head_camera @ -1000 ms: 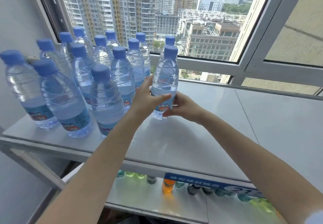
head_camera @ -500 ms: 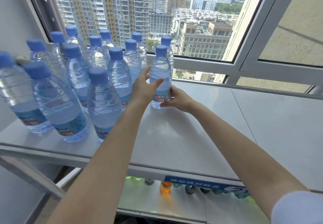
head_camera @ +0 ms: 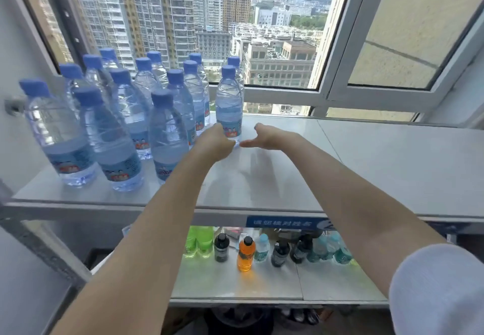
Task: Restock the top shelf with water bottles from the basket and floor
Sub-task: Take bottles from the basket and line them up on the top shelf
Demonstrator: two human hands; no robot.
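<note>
Crowding water bottles (head_camera: 167, 130) beside left hand (head_camera: 215, 142).

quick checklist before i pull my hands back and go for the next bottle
1. Water bottle by the hands stands upright on the top shelf: ok.
2. It sits well back from the shelf's front edge: ok.
3. Right hand is clear of the bottle, fingers relaxed: ok.
4. Left hand is clear of the bottle: cannot tell; its fingertips are hidden at the label.
5. Bare shelf to the right for more bottles: ok.
</note>
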